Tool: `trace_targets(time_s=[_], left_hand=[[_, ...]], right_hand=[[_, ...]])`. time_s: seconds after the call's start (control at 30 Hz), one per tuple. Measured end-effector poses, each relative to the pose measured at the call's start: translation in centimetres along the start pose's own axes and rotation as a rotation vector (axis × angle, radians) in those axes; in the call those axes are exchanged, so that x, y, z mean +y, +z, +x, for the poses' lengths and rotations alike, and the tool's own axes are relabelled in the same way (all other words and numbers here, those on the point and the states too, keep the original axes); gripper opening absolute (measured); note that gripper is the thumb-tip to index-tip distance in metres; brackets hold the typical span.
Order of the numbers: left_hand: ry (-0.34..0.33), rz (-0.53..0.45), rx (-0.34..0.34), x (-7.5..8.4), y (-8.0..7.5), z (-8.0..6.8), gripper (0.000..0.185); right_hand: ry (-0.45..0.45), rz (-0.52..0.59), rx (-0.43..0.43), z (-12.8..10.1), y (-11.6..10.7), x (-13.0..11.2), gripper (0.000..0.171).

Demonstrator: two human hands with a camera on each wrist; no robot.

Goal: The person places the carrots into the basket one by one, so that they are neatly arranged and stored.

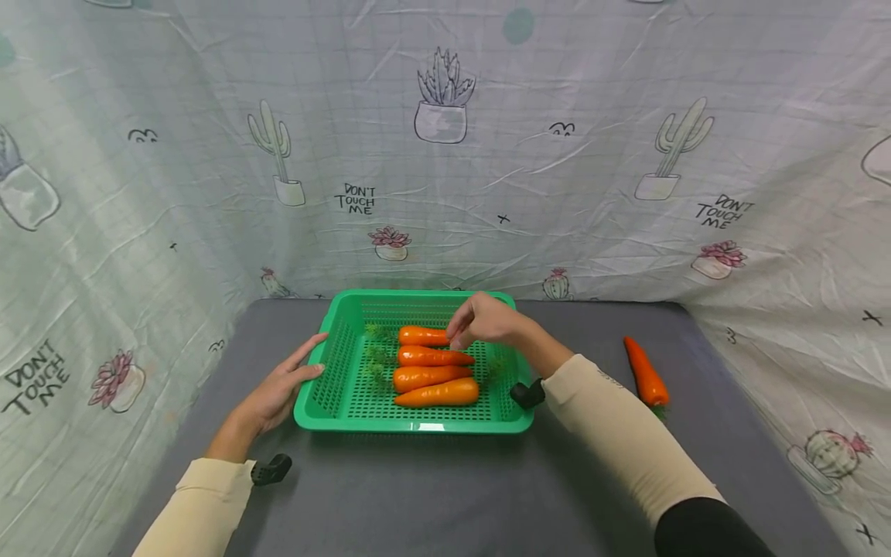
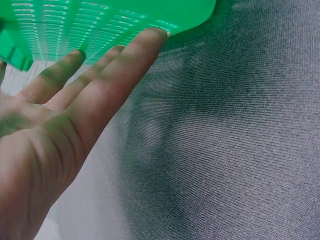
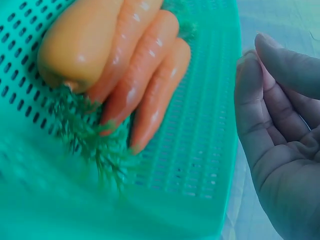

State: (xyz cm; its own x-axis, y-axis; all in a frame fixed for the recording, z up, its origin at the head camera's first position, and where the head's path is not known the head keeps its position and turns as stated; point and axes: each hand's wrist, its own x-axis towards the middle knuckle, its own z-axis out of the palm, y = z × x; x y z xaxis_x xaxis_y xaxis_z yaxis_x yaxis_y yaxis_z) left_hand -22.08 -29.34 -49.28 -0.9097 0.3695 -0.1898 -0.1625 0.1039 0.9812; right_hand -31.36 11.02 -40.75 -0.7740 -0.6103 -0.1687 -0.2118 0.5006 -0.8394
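— Green basket (image 1: 327,387) sits mid-table (image 1: 431,495), grey room free along the front edge. Carrots?
— Four in it (image 1: 435,367), one loose (image 1: 645,373) near the right edge.
— Hands?
— Left hand (image 1: 281,391) flat against the basket's left rim, fingers straight. Right hand (image 1: 483,319) hovers over the carrots; its wrist view shows fingers loosely curled, holding nothing.

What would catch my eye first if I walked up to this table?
Probably the bright green basket mid-table, with four orange carrots lying side by side inside. The right hand hovers over them, the left hand rests on the basket's left rim, and one lone carrot lies on the grey cloth at right.
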Motion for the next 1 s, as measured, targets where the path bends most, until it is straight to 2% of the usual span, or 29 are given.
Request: trace_targets(time_s=[0.27,0.37,0.47,1.0], left_hand=[[-0.008,0.064,0.026,0.2,0.2,-0.3,0.074],[-0.009,0.082,0.034,0.3,0.2,-0.4,0.074],[-0.007,0.061,0.027,0.3,0.1,-0.3,0.074],[-0.006,0.1,0.046,0.2,0.3,-0.1,0.073]], right_hand=[[0.02,0.005,0.056,-1.1,-1.7,0.4,0.021],[0.031,0.013,0.075,-1.6,-2.4,0.7,0.026],[0.043,0.024,0.096,-2.3,-3.1,0.9,0.027],[0.071,0.055,0.172,-4.7,-5.6,2.8,0.022]])
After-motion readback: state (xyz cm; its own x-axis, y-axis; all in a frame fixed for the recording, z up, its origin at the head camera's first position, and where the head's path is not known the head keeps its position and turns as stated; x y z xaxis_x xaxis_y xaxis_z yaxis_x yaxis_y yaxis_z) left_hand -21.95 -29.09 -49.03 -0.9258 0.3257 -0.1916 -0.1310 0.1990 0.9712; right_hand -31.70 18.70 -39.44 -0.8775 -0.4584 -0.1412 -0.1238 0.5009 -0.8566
